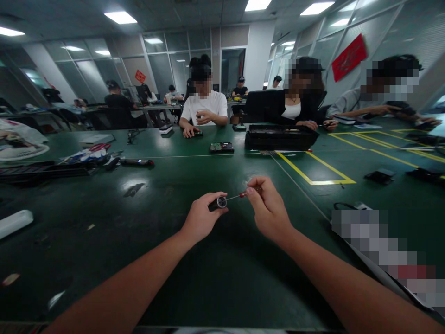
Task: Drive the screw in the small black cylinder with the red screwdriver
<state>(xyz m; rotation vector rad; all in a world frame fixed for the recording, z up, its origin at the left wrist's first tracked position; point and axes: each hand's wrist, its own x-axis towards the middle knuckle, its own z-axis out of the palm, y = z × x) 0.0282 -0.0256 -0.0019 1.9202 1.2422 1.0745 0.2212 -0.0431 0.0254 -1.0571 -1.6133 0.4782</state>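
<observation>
My left hand is closed around a small dark cylinder, whose round end has a silvery rim and faces right and toward me. Between the thumb and fingers of my right hand is a small screwdriver with a red part near its thin metal shaft. The shaft points left, and its tip reaches the rim of the cylinder; whether it touches I cannot tell. Both hands are above the green table. My fingers hide most of the screwdriver's handle and the cylinder's far side.
Across the table sit several people. A hard drive with a green board and a long black casing lie at mid-table. At left are a utility knife and a white object; at right lies a blurred-out packet.
</observation>
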